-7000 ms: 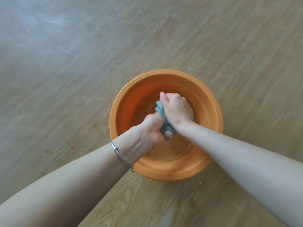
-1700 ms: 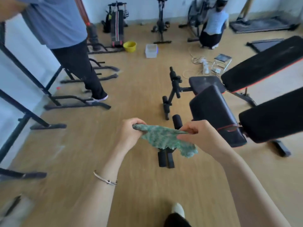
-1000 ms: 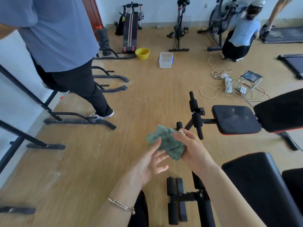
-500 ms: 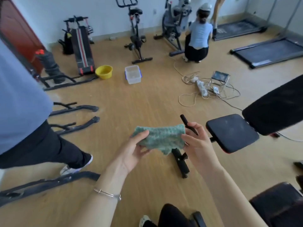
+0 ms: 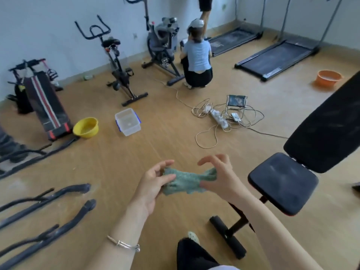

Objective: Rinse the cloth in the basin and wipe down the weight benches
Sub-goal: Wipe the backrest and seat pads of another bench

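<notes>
Two grips hold a crumpled green knitted cloth (image 5: 187, 181) stretched between them in the air, just left of the seat of the black padded weight bench (image 5: 282, 184) and not touching it. The left grip (image 5: 153, 186) pinches the cloth's left end between thumb and fingers, palm turned up, with a thin silver bracelet (image 5: 124, 244) on that wrist. The right grip (image 5: 222, 180) clasps the other end against thumb and lower fingers, its forefinger arched free above. The bench's red-edged surface is bare, and its long backrest slopes up and away to the right. Beyond the backrest, well apart, a round orange plastic basin (image 5: 328, 77) stands on the wooden floor. Far left of the bench sit a round yellow plastic bowl (image 5: 85, 127) and a clear plastic box with blue clips (image 5: 127, 121). Between these and the bench lies a white power strip (image 5: 220, 117) among tangled cables. Behind it a person in a light blue top (image 5: 197, 59) crouches. No lettering is sharp enough to read.
</notes>
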